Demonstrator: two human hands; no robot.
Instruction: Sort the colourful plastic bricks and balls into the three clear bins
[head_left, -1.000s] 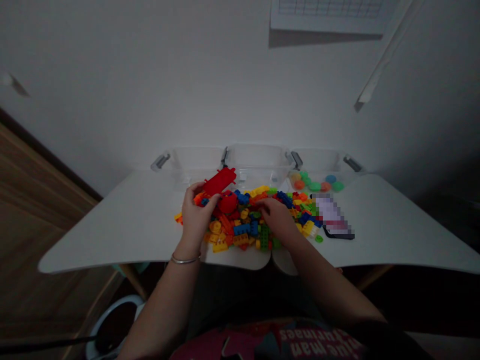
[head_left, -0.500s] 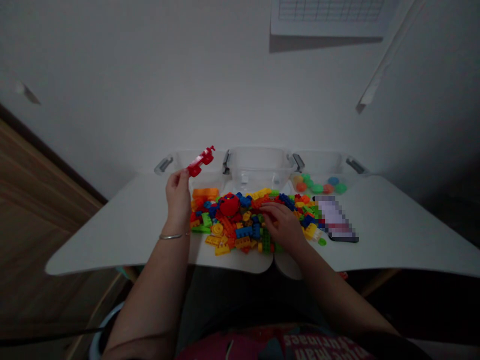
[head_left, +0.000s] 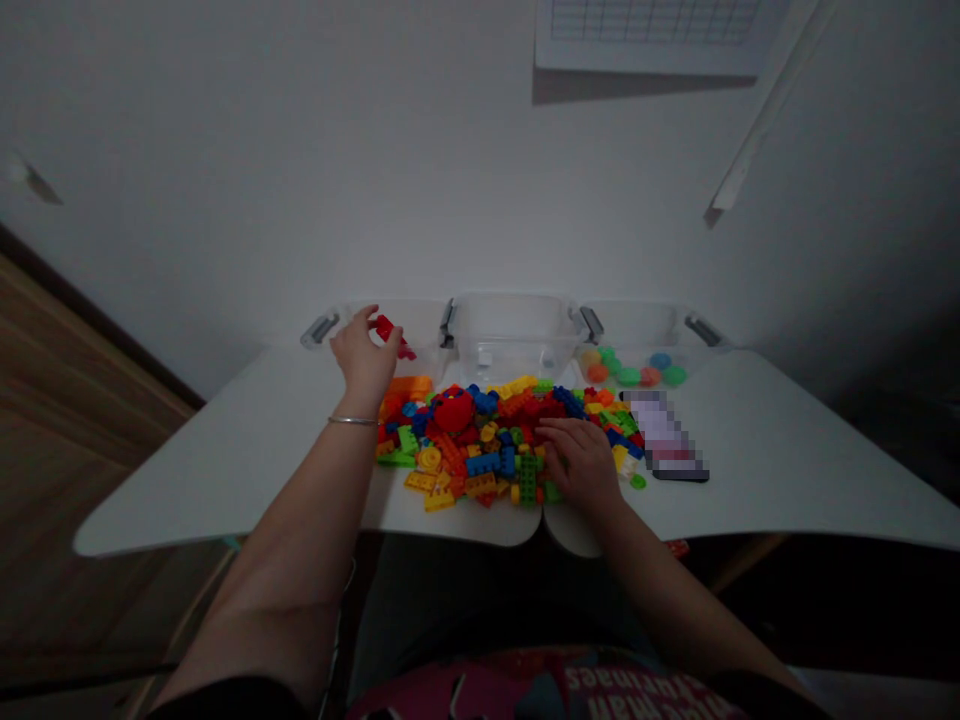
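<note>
My left hand is raised over the left clear bin. A red plastic toy piece shows between its thumb and fingers, partly hidden by them. My right hand rests at the right side of a heap of colourful toy bricks, fingers stretched over the bricks and holding nothing that I can see. Among the bricks a round red piece stands out, near a green brick and a blue brick.
A middle clear bin and a right clear bin stand along the wall, the right one with several coloured round pieces. Right of the heap lies a phone on the white table. The table's front edge has a notch.
My left hand has tipped forward over the left bin, bringing the red toy piece lower and pointing it down. My right hand has shifted slightly right and toward me over the heap.
</note>
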